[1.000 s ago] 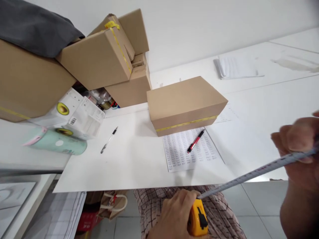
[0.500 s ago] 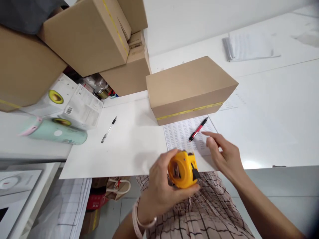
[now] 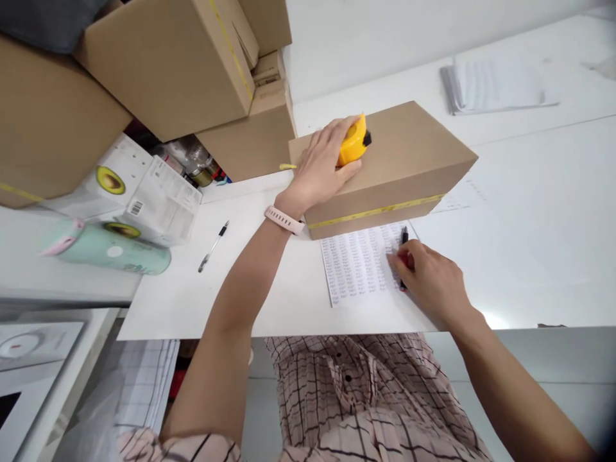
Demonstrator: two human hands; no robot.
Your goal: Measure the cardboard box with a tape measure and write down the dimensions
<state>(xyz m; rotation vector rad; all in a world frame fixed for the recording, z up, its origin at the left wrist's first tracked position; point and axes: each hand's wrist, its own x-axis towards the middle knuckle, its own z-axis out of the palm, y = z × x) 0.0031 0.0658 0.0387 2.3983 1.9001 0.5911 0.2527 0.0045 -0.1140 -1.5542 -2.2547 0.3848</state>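
My left hand (image 3: pixel 322 157) is wrapped round a yellow tape measure (image 3: pixel 353 142) on top of a long cardboard box (image 3: pixel 399 151). A yellow strip runs along the box's near side. At the table's middle, my right hand (image 3: pixel 430 276) has its fingers closed on a red and black pen (image 3: pixel 404 239), which lies near the right edge of a printed sheet (image 3: pixel 359 273). The far part of the sheet goes under the box or is hidden by it.
A clear pen with a black grip (image 3: pixel 213 246) lies on the white table (image 3: pixel 269 276). To the left are a mint green bottle (image 3: pixel 125 250), avocado-printed cartons (image 3: pixel 158 199) and stacked cardboard boxes (image 3: pixel 178 70). A stack of papers (image 3: pixel 500 86) is at the back right.
My left hand has carried the tape measure from the table's front edge up onto the box. My right hand has closed on the red and black pen, which has shifted right and turned.
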